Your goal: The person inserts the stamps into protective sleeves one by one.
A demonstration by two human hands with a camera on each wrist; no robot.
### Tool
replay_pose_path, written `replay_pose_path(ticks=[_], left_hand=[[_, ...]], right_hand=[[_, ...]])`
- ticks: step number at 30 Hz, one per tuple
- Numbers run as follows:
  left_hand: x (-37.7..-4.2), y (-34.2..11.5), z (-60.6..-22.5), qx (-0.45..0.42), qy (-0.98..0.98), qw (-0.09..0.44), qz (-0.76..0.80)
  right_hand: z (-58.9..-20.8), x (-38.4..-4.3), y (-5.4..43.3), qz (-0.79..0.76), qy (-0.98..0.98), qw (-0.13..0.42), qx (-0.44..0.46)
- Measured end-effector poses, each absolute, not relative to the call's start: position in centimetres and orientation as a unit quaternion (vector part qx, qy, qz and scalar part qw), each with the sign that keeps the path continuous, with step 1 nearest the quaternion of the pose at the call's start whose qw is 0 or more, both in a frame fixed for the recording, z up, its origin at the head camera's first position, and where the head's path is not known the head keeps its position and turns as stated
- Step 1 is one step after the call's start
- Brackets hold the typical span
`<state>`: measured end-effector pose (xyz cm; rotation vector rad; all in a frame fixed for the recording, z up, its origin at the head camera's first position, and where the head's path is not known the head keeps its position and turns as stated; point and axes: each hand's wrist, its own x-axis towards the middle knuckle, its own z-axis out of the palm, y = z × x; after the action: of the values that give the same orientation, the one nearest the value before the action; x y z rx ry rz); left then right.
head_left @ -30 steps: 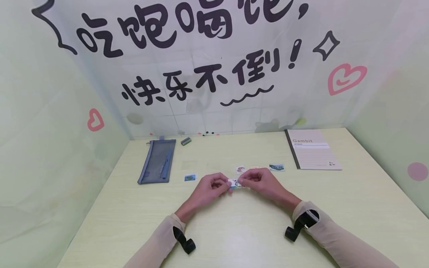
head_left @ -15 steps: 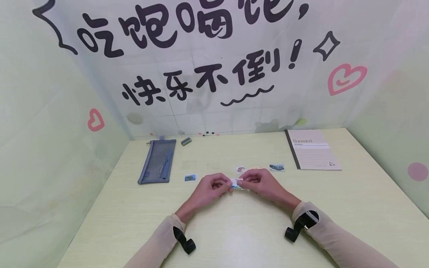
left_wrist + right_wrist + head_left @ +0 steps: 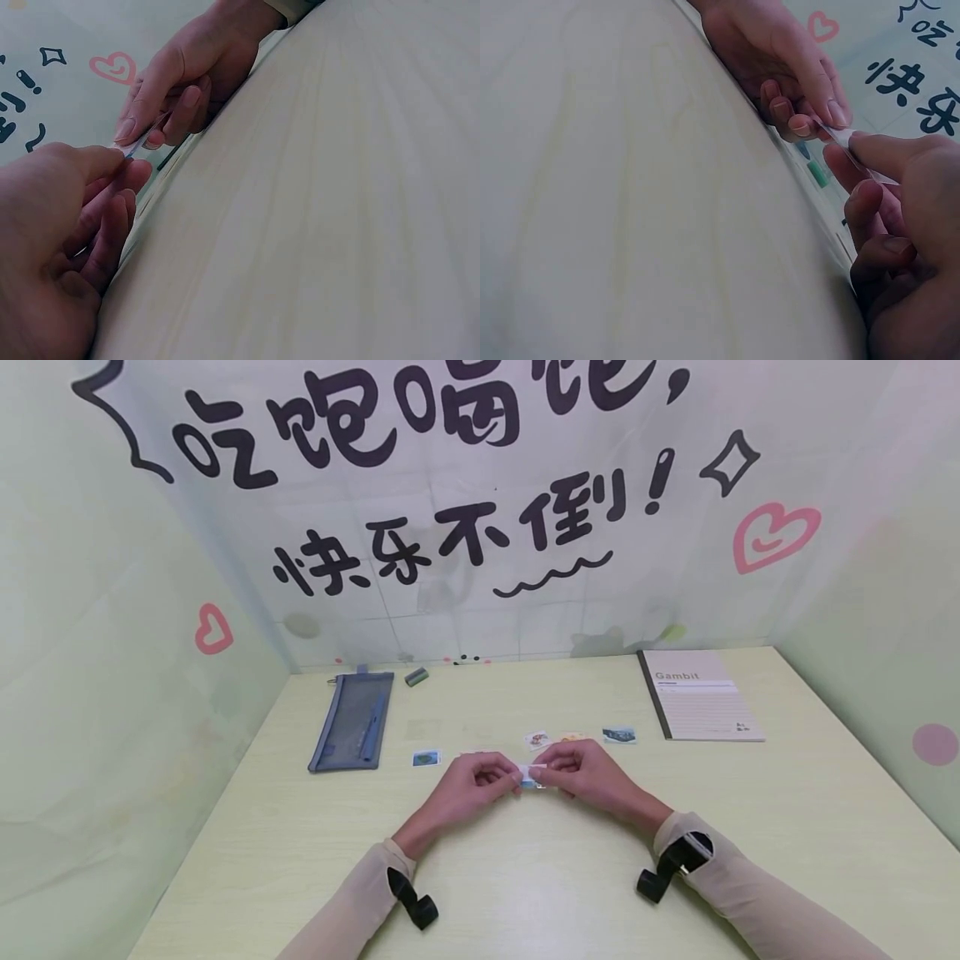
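Observation:
Between both hands is a small, thin picture card [image 3: 531, 782] with white and blue on it. The left hand [image 3: 474, 783] pinches its left edge between thumb and fingers. On the opposite edge the right hand [image 3: 588, 772] pinches it the same way. The right wrist view shows the card [image 3: 843, 136] as a thin whitish sheet, held up off the table. Fingers cover much of its face. Behind the hands lie similar small cards: a blue one [image 3: 427, 758] at left, a red-and-white one [image 3: 537, 740] in the middle, and a bluish landscape [image 3: 619, 735] at right.
A blue mesh zip pouch [image 3: 352, 722] with a pen-like item inside lies at back left. Near it sits a small green-and-grey block [image 3: 416, 677]. A notebook [image 3: 701, 695] lies at back right. Printed cloth [image 3: 450, 618] hangs behind the table.
The card's face has shifted: a black-and-white figure showed on it earlier, and now mostly plain white and a blue strip show. Both hands have moved only slightly.

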<state>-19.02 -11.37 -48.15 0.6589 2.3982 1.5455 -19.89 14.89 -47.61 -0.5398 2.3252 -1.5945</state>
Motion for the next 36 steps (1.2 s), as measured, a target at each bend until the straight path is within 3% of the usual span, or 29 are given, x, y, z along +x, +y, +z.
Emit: replay_pose_path(ticks=[36], left_hand=[[-19.14,-11.4,-47.37,0.226,0.818,0.116,0.516]], right_hand=[[-46.75,-19.87,14.76,-0.539,0.807,0.149,-0.191]])
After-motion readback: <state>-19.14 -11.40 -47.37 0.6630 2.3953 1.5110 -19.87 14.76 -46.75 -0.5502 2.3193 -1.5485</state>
